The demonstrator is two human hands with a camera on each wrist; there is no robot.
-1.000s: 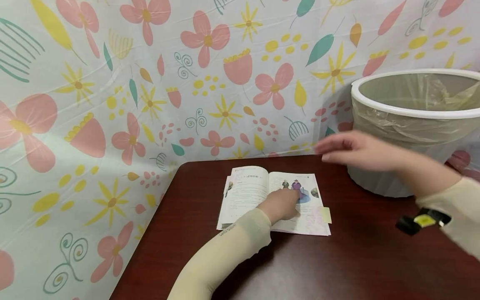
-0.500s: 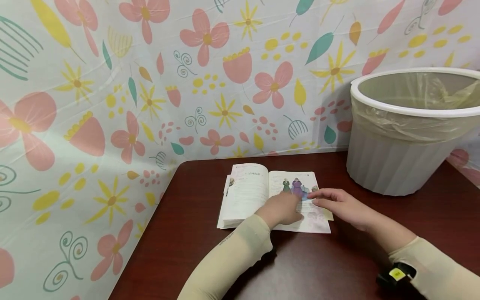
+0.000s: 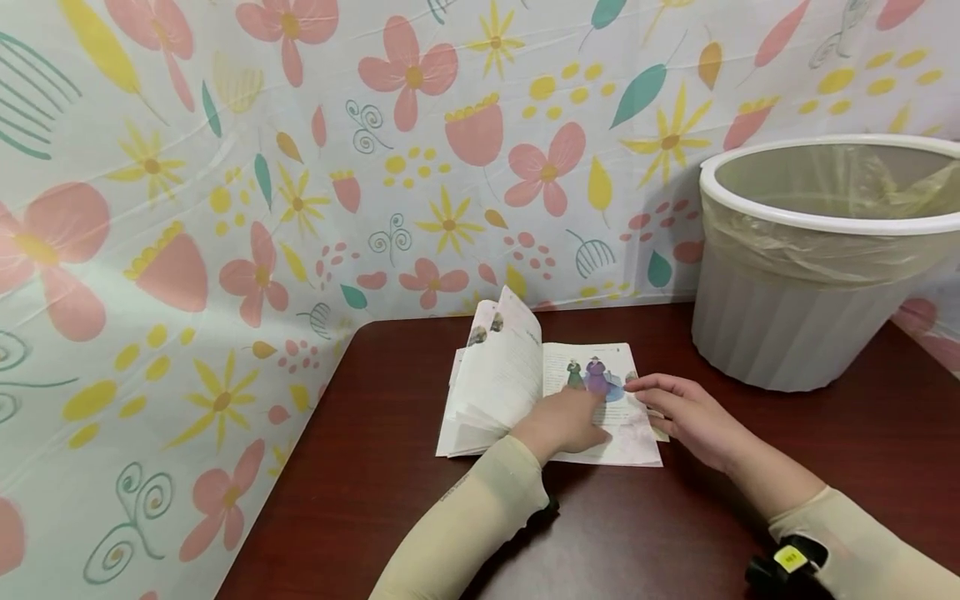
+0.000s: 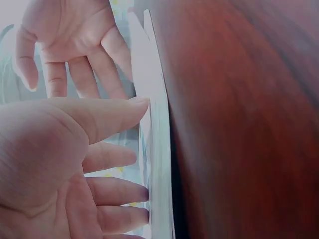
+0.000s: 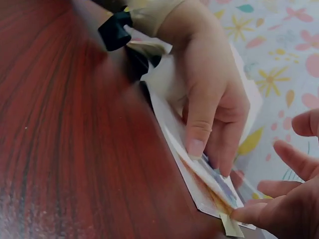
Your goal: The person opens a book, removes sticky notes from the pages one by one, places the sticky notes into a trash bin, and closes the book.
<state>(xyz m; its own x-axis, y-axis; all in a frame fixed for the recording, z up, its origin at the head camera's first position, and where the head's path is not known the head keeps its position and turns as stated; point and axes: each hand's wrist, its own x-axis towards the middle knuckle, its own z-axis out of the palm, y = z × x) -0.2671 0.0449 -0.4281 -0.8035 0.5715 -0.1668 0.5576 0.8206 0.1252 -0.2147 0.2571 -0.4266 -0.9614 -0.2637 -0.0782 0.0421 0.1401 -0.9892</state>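
An open book [image 3: 495,392] lies on the table, several left-hand leaves lifted and fanned. Its right page [image 3: 618,450] carries a picture of two figures. My left hand [image 3: 562,421] rests on that page with fingers extended; in the right wrist view its thumb and fingertips touch the paper. At the book's right edge is my right hand [image 3: 701,421], fingers spread and slightly bent. The right wrist view shows its thumb [image 5: 249,214] touching the page edge near a pale yellow sticky tab [image 5: 232,226], the other fingers apart from it.
A grey waste bin [image 3: 780,317] with a white rim and clear liner stands on the table at the right. A flower-patterned sheet [image 3: 300,167] hangs behind and to the left. The dark red table [image 3: 615,542] extends in front of the book.
My right hand has come down and left from beside the bin to the book's right edge. The left-hand leaves have risen. My left hand has stayed on the right page.
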